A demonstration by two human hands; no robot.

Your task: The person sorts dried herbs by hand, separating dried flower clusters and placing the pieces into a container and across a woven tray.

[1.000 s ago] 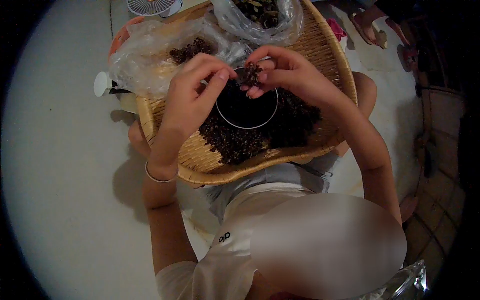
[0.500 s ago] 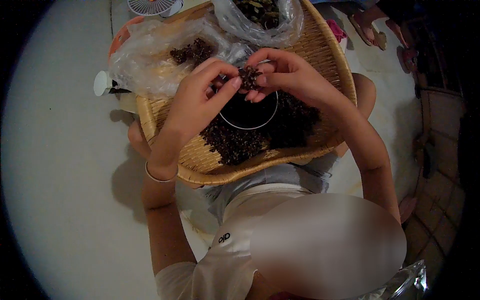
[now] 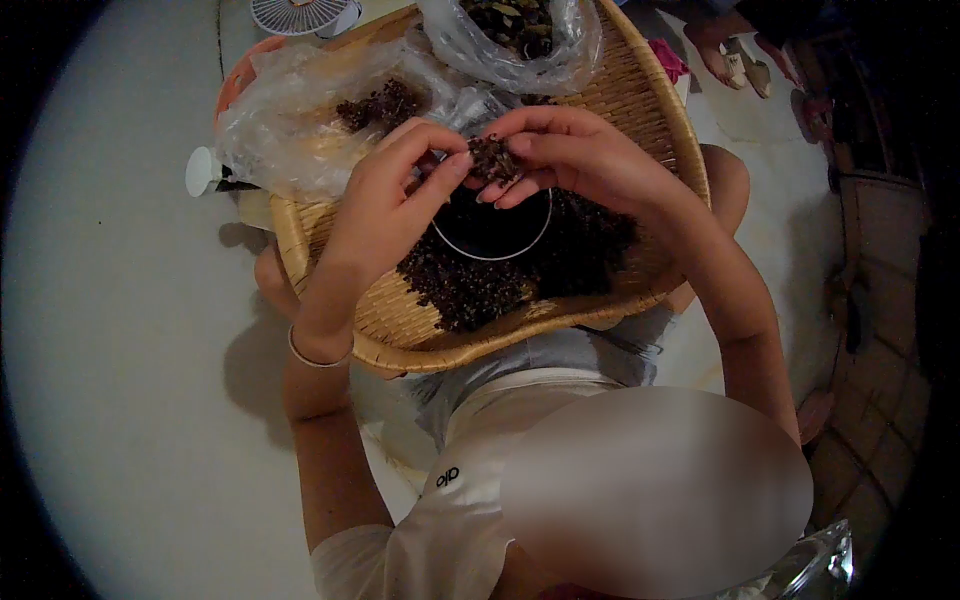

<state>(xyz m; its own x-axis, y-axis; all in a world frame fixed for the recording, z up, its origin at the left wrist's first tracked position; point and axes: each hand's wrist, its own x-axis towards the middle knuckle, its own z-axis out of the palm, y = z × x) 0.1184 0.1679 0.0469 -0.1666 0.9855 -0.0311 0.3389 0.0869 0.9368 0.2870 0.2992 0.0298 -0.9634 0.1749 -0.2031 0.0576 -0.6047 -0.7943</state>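
Between my two hands is a small clump of dark dried plant clusters. My left hand pinches its left side with thumb and fingertips. From the other side, my right hand holds the clump with thumb and bent fingers. Below them stands a dark bowl with a thin white rim, its inside too dark to make out. Heaps of the same dark clusters lie around the bowl on a woven bamboo tray across my lap.
An open clear plastic bag with more dark clusters lies at the tray's left. Another plastic bag holds dried leaves at the back. A small fan and a white round object are beyond the tray. Another person's foot is at upper right.
Both hands stay over the bowl with the clump between them, and the right fingers have shifted slightly around it. The other person's foot at upper right has moved out of its sandal.
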